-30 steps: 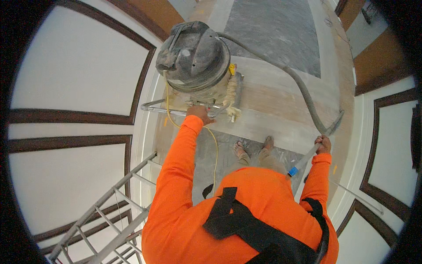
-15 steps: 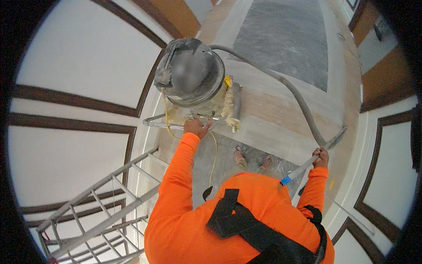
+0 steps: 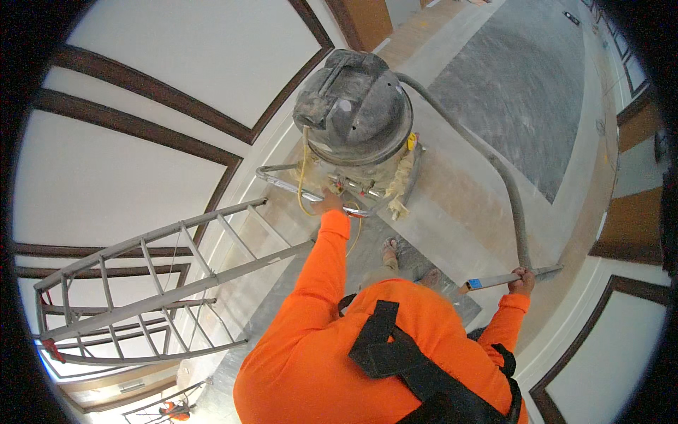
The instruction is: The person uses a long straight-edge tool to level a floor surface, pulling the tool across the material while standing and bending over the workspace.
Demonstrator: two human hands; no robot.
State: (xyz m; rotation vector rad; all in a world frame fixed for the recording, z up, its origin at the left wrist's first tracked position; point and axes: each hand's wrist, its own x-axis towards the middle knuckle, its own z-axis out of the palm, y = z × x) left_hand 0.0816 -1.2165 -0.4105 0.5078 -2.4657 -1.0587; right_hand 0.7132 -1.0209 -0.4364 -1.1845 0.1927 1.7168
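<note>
The dusty dark vacuum (image 3: 357, 106) stands on the floor (image 3: 459, 212) ahead, slightly left. Stretched forward, the left hand (image 3: 328, 203) is clasped on its metal handle (image 3: 282, 184); the right hand (image 3: 522, 282), out to the side, wraps the grey wand (image 3: 497, 280). A stepladder (image 3: 191, 276) leans leftward.

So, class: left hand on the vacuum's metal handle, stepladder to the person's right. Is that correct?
Nearly: in the head view the stepladder is to the person's left, not right. The left hand is indeed on the metal handle of the vacuum.
</note>
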